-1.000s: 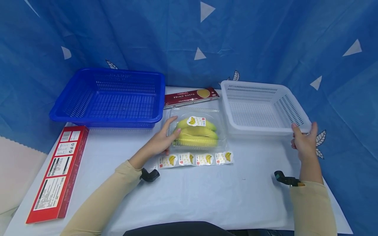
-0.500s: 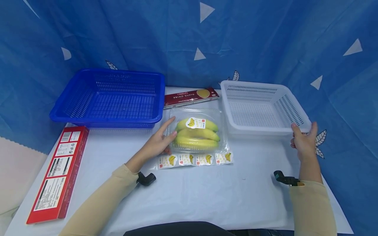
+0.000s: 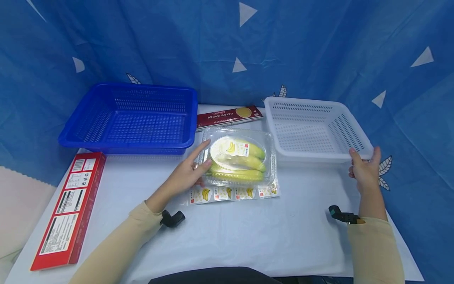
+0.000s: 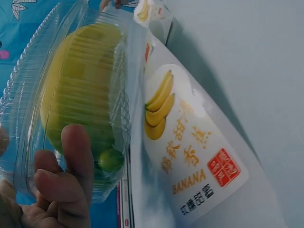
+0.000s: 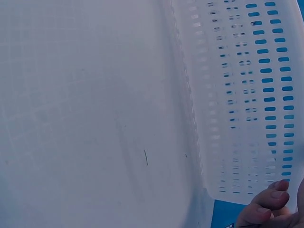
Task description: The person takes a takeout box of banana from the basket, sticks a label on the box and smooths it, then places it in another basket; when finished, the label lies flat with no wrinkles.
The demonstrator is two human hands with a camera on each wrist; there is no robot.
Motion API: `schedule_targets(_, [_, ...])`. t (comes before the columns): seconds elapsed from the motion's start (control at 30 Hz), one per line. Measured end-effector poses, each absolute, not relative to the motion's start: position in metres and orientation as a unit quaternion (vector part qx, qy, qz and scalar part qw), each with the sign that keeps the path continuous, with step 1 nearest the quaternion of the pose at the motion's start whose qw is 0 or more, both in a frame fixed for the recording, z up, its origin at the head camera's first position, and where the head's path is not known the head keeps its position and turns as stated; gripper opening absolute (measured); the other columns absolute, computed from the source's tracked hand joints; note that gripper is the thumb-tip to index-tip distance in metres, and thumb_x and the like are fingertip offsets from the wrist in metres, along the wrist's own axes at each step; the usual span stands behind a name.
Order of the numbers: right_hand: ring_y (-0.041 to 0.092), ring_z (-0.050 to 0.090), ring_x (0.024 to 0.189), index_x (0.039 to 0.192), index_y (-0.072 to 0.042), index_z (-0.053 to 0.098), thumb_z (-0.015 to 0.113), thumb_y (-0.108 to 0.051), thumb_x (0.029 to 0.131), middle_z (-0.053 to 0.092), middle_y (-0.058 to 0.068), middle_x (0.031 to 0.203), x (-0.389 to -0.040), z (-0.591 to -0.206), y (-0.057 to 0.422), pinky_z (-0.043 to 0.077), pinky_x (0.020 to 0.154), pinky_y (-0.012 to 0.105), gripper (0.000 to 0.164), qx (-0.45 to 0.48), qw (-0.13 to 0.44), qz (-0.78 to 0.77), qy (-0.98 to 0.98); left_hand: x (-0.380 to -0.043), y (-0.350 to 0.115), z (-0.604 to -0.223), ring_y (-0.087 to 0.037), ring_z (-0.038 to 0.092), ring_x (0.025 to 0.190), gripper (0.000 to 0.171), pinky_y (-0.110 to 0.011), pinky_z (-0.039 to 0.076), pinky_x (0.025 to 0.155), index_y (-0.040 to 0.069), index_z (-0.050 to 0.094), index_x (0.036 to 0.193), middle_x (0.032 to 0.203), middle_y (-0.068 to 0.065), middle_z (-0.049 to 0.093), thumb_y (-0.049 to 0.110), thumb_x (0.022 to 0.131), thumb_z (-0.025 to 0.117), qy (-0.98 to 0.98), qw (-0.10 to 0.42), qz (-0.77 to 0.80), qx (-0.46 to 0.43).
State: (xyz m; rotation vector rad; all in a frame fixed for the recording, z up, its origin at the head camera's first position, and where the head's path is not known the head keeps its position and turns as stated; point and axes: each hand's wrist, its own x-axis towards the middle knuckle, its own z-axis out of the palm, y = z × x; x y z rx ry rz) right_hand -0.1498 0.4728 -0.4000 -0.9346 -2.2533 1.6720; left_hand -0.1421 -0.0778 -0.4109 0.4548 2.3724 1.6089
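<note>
My left hand (image 3: 184, 173) grips the left side of a clear plastic clamshell box (image 3: 235, 156) of yellow-green bananas, which carries a banana label on its lid. In the left wrist view the bananas (image 4: 85, 80) show through the box wall, with curled fingers (image 4: 76, 156) against its side. A strip of banana stickers (image 3: 223, 194) lies just in front of the box, partly overlapped by it. At the right, my right hand (image 3: 366, 171) pinches the front right corner of a white plastic basket (image 3: 312, 156). Its fingers (image 5: 266, 204) show at the basket's corner in the right wrist view.
A blue basket (image 3: 127, 144) stands at the back left. Behind the clamshell lies a dark red spaghetti packet (image 3: 227, 117). A long red box (image 3: 67, 209) with white label panels lies along the table's left edge. Blue curtain (image 3: 220, 43) hangs behind the table.
The banana box has shifted slightly right and toward me and has tipped, so its lid catches the light and it overlaps the sticker strip more. My left wrist moved down-left; the right hand stayed.
</note>
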Motion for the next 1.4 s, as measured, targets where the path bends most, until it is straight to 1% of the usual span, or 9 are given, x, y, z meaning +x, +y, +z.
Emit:
schedule_targets(0.23, [0.011, 0.045, 0.054, 0.152, -0.05, -0.015, 0.062, -0.059, 0.088, 0.053, -0.01, 0.107, -0.148, -0.399, 0.472, 0.046, 0.051, 0.023, 0.101, -0.306, 0.1, 0.563, -0.761, -0.141, -0.081, -0.402, -0.039, 0.063, 0.053, 0.063, -0.036, 0.049, 0.042, 0.05, 0.02, 0.154, 0.123, -0.02, 0.059, 0.043, 0.102, 0.053, 0.797, 0.11, 0.57, 0.165])
schedule_targets(0.3, [0.011, 0.046, 0.055, 0.152, -0.05, -0.015, 0.062, -0.059, 0.088, 0.053, -0.009, 0.116, -0.148, -0.399, 0.472, 0.046, 0.051, 0.023, 0.101, -0.307, 0.103, 0.56, -0.763, -0.14, -0.08, -0.398, -0.042, 0.063, 0.052, 0.063, -0.036, 0.049, 0.04, 0.051, 0.02, 0.154, 0.114, -0.032, 0.058, 0.039, 0.102, 0.054, 0.791, 0.111, 0.578, 0.168])
schedule_targets(0.37, [0.011, 0.046, 0.056, 0.152, -0.05, -0.014, 0.061, -0.06, 0.088, 0.052, -0.008, 0.122, -0.149, -0.399, 0.472, 0.046, 0.052, 0.023, 0.1, -0.309, 0.104, 0.554, -0.766, -0.139, -0.077, -0.391, -0.043, 0.061, 0.052, 0.063, -0.036, 0.048, 0.04, 0.05, 0.02, 0.154, 0.138, -0.027, 0.051, 0.034, 0.103, 0.054, 0.786, 0.11, 0.583, 0.174])
schedule_targets(0.47, [0.01, 0.046, 0.056, 0.152, -0.05, -0.015, 0.06, -0.06, 0.088, 0.053, -0.006, 0.12, -0.149, -0.399, 0.473, 0.046, 0.052, 0.023, 0.1, -0.313, 0.102, 0.553, -0.765, -0.137, -0.071, -0.377, -0.044, 0.06, 0.05, 0.064, -0.035, 0.047, 0.04, 0.045, 0.021, 0.156, 0.089, -0.036, 0.062, 0.029, 0.103, 0.054, 0.777, 0.117, 0.591, 0.181])
schedule_targets(0.53, [0.01, 0.046, 0.056, 0.152, -0.051, -0.015, 0.06, -0.061, 0.088, 0.053, -0.007, 0.113, -0.149, -0.4, 0.474, 0.046, 0.052, 0.023, 0.1, -0.315, 0.101, 0.554, -0.764, -0.135, -0.066, -0.364, -0.043, 0.059, 0.048, 0.063, -0.033, 0.046, 0.04, 0.039, 0.022, 0.157, 0.083, -0.03, 0.066, 0.027, 0.104, 0.053, 0.77, 0.121, 0.598, 0.189])
schedule_targets(0.6, [0.01, 0.046, 0.056, 0.152, -0.05, -0.016, 0.061, -0.06, 0.088, 0.053, -0.008, 0.109, -0.149, -0.4, 0.475, 0.046, 0.052, 0.023, 0.1, -0.313, 0.101, 0.555, -0.764, -0.133, -0.059, -0.35, -0.039, 0.06, 0.046, 0.062, -0.032, 0.046, 0.04, 0.034, 0.023, 0.158, 0.056, -0.031, 0.054, 0.027, 0.104, 0.053, 0.763, 0.126, 0.605, 0.191])
schedule_targets(0.8, [0.01, 0.046, 0.056, 0.153, -0.05, -0.015, 0.061, -0.059, 0.088, 0.051, -0.011, 0.111, -0.149, -0.401, 0.475, 0.047, 0.051, 0.023, 0.1, -0.305, 0.105, 0.556, -0.766, -0.137, -0.037, -0.324, -0.028, 0.064, 0.049, 0.06, -0.035, 0.047, 0.042, 0.04, 0.025, 0.156, 0.055, -0.024, 0.057, 0.035, 0.103, 0.053, 0.763, 0.129, 0.604, 0.19])
schedule_targets(1.03, [0.01, 0.046, 0.057, 0.153, -0.05, -0.014, 0.061, -0.061, 0.087, 0.051, -0.009, 0.111, -0.15, -0.402, 0.474, 0.046, 0.051, 0.022, 0.1, -0.307, 0.108, 0.551, -0.769, -0.162, -0.007, -0.335, -0.029, 0.066, 0.052, 0.057, -0.042, 0.051, 0.045, 0.065, 0.024, 0.144, 0.055, -0.016, 0.057, 0.056, 0.097, 0.055, 0.764, 0.133, 0.6, 0.195])
schedule_targets(1.4, [0.01, 0.044, 0.052, 0.153, -0.048, -0.017, 0.058, -0.06, 0.089, 0.05, -0.002, 0.092, -0.148, -0.405, 0.478, 0.045, 0.049, 0.024, 0.098, -0.292, 0.106, 0.546, -0.778, -0.191, 0.045, -0.325, -0.031, 0.067, 0.055, 0.058, -0.036, 0.052, 0.045, 0.062, 0.027, 0.144, 0.056, -0.012, 0.051, 0.058, 0.095, 0.056, 0.736, 0.146, 0.625, 0.213])
